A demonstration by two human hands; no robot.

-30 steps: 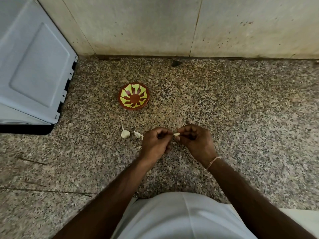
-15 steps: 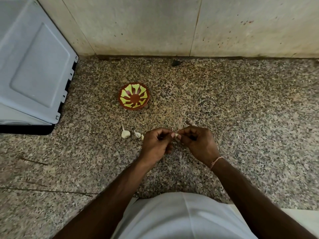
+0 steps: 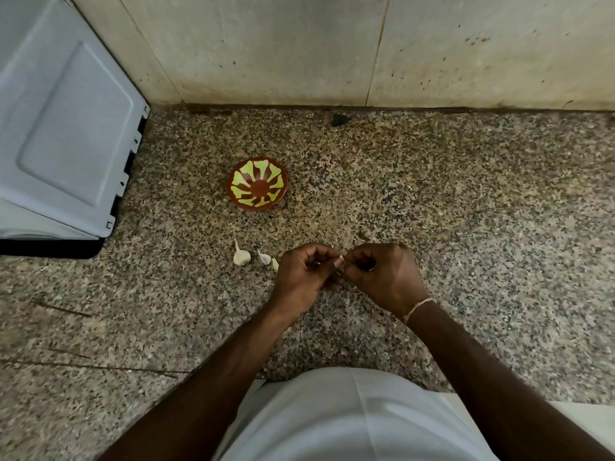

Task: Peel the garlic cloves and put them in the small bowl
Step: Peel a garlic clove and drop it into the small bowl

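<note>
2 hands meet over the speckled floor (image 3: 432,194): I see my left hand (image 3: 301,281) and right hand (image 3: 382,281) both pinching 1 garlic clove (image 3: 341,261). 3 unpeeled cloves (image 3: 241,257) lie just left; the small bowl (image 3: 258,188) sits beyond them, apart.

Light is dim and even, with a warm cast and no glare. Soft shadows sit under the hands and beside the small bowl (image 3: 258,183). The wide-angle lens bends the wall (image 3: 299,44) joints outward toward the edges. The centre is sharp; the corners soften.
</note>
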